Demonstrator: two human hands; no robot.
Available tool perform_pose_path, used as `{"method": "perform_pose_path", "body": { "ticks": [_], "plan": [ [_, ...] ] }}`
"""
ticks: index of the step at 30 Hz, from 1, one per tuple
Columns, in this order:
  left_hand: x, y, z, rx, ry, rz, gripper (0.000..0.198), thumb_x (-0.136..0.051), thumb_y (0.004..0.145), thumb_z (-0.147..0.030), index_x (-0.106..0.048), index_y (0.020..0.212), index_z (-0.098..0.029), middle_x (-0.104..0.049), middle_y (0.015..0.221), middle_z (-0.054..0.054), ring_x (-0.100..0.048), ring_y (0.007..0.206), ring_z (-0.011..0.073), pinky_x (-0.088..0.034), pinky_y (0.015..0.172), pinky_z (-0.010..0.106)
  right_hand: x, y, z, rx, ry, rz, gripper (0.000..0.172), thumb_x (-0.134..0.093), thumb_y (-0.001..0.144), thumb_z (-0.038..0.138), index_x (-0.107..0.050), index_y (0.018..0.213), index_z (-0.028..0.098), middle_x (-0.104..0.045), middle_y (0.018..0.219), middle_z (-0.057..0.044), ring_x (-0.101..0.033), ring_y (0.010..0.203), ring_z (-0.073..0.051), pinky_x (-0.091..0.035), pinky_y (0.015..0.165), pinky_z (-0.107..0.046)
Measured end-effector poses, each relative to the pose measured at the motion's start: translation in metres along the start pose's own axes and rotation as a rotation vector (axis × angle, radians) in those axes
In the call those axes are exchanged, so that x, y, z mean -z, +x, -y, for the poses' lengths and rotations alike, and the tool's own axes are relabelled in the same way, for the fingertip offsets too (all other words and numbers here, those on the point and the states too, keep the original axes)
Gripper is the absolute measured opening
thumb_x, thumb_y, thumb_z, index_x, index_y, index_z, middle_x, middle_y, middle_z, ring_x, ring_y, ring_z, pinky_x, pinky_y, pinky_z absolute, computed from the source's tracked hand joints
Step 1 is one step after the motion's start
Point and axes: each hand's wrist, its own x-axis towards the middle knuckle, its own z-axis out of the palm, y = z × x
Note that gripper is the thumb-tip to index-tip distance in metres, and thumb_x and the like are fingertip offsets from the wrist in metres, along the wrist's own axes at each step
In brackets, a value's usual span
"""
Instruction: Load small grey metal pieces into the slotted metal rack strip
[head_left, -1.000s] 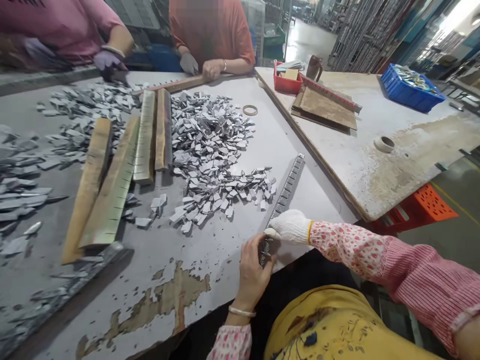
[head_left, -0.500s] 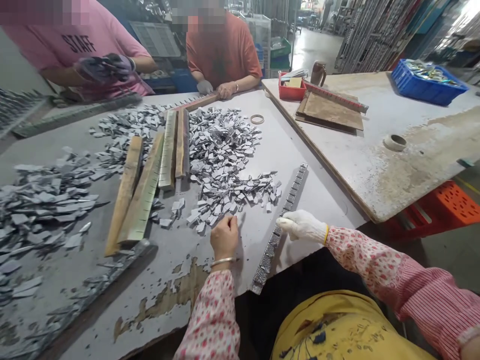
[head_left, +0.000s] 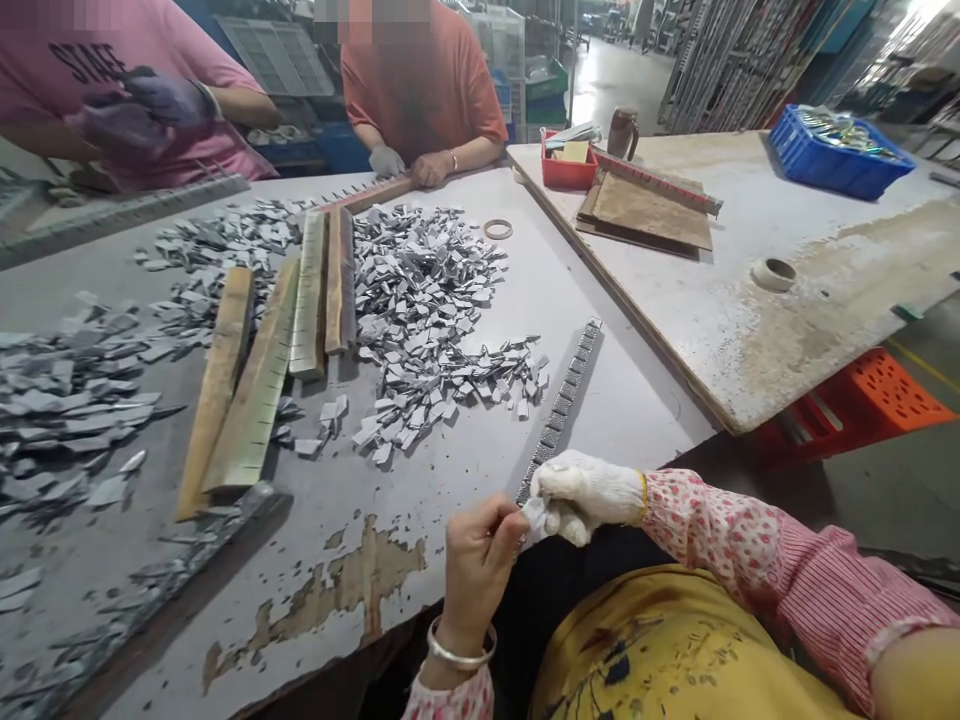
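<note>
My bare left hand (head_left: 481,562), with a bangle at the wrist, is closed in a pinch at the table's front edge. My right hand (head_left: 589,492), in a white knitted glove, is closed right beside it. Between their fingertips is a small pale flat piece (head_left: 534,520), partly covered by the fingers. Just beyond the hands a long narrow slotted strip (head_left: 561,408) with a speckled grey face lies slanting away; the hands hide its near end. Left of it spreads a heap of small grey-white flat pieces (head_left: 427,290).
Slotted wooden bars (head_left: 255,380) and a grey bar (head_left: 187,570) lie to the left. Two co-workers sit across the table. A tape ring (head_left: 498,229) lies beyond the heap. The right-hand table (head_left: 660,330) holds a blue basket (head_left: 836,165), boards and a mug.
My left hand has moved right and nearer to me, and my right hand has come down along the strip. They now meet at a small pale piece. The view has shifted slightly.
</note>
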Motion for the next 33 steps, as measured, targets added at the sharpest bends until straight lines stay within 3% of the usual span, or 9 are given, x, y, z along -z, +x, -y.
{"method": "perform_pose_path", "body": {
  "ticks": [4,9,11,14,16,18,20,25,33],
  "plan": [
    [-0.008,-0.003,-0.004,0.053,0.184,0.137,0.035,-0.043,0.095,-0.033,-0.048,0.064,-0.019,-0.045,0.058,-0.003,-0.043,0.054,0.0101,-0.031,0.053,0.023,0.003,-0.008,-0.014,0.096,-0.099,-0.153,0.051,-0.052,0.086,0.062,-0.059,0.073,0.014,-0.056,0.051,0.002,-0.051,0.039,-0.008,-0.040,0.039,-0.017],
    [-0.024,-0.015,-0.005,-0.014,0.132,0.207,0.034,-0.033,0.097,-0.029,-0.043,0.066,-0.020,-0.048,0.063,-0.002,-0.047,0.057,0.0110,-0.035,0.056,0.023,-0.002,-0.015,-0.029,-0.014,-0.075,-0.065,0.053,-0.046,0.089,0.062,-0.058,0.071,0.014,-0.053,0.045,0.002,-0.046,0.034,-0.008,-0.032,0.034,-0.016],
    [-0.028,-0.019,-0.001,-0.025,0.234,0.171,0.035,-0.034,0.098,-0.028,-0.045,0.066,-0.020,-0.048,0.062,-0.001,-0.047,0.056,0.0113,-0.034,0.054,0.024,0.002,-0.014,-0.030,-0.037,-0.105,-0.080,0.051,-0.046,0.089,0.060,-0.058,0.070,0.015,-0.052,0.045,0.003,-0.046,0.035,-0.008,-0.032,0.035,-0.017],
    [-0.029,-0.021,0.014,-0.044,0.446,-0.023,0.023,-0.044,0.096,-0.031,-0.057,0.082,-0.019,-0.057,0.072,0.001,-0.054,0.065,0.0148,-0.039,0.059,0.026,0.018,-0.006,-0.024,0.000,-0.219,-0.228,0.050,-0.044,0.090,0.060,-0.057,0.072,0.015,-0.053,0.050,0.002,-0.049,0.040,-0.009,-0.036,0.042,-0.019],
    [-0.028,-0.021,0.030,-0.071,0.518,-0.124,0.024,-0.054,0.091,-0.035,-0.058,0.108,-0.017,-0.063,0.093,0.007,-0.058,0.086,0.0207,-0.047,0.072,0.031,0.031,0.003,-0.018,0.058,-0.453,-0.347,0.051,-0.040,0.093,0.060,-0.057,0.073,0.016,-0.057,0.058,0.001,-0.052,0.047,-0.009,-0.039,0.050,-0.021],
    [-0.029,-0.021,0.048,-0.112,0.547,-0.091,0.042,-0.059,0.088,-0.032,-0.049,0.126,-0.016,-0.061,0.113,0.011,-0.055,0.106,0.0254,-0.049,0.086,0.037,0.041,0.012,-0.012,0.080,-0.842,-0.420,0.053,-0.036,0.094,0.060,-0.059,0.074,0.016,-0.060,0.064,-0.001,-0.055,0.056,-0.011,-0.038,0.057,-0.022],
    [-0.032,-0.022,0.066,-0.163,0.575,-0.035,0.045,-0.055,0.089,-0.022,-0.045,0.133,-0.017,-0.060,0.119,0.011,-0.052,0.111,0.0261,-0.048,0.092,0.040,0.044,0.020,-0.007,0.034,-1.224,-0.443,0.057,-0.031,0.096,0.061,-0.062,0.077,0.017,-0.063,0.068,-0.003,-0.058,0.064,-0.014,-0.035,0.059,-0.024],
    [-0.039,-0.025,0.086,-0.223,0.597,-0.056,0.051,-0.050,0.087,-0.009,-0.042,0.137,-0.019,-0.060,0.118,0.010,-0.052,0.109,0.0265,-0.049,0.093,0.042,0.033,0.033,0.003,-0.118,-1.630,-0.375,0.066,-0.017,0.098,0.060,-0.067,0.086,0.020,-0.069,0.077,-0.008,-0.064,0.074,-0.020,-0.036,0.062,-0.026],
    [-0.037,-0.022,0.082,-0.195,0.550,-0.072,0.052,-0.049,0.088,-0.011,-0.040,0.138,-0.020,-0.061,0.116,0.011,-0.054,0.105,0.0278,-0.050,0.089,0.044,0.030,0.052,0.020,-0.184,-1.653,-0.197,0.067,-0.022,0.097,0.060,-0.073,0.084,0.018,-0.070,0.079,-0.013,-0.066,0.074,-0.024,-0.043,0.066,-0.030]
  ]
}}
